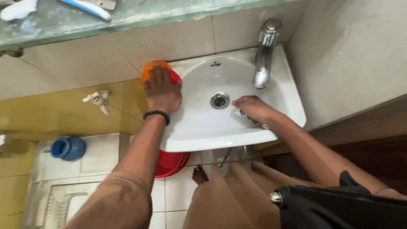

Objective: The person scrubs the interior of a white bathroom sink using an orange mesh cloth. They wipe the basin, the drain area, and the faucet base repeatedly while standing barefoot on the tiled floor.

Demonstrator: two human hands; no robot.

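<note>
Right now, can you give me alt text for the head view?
The left hand presses an orange scrubber on the rim of a white washbasin, while the right hand rests in the bowl near the drain. A metal tap stands behind.

soft even indoor light, bright white sink point(199, 131) with mild glare, sheen on the chrome tap point(263, 63), faint shadows under the hands, dim brown corner at right, slight wide-angle bending at edges, mild softness
</note>
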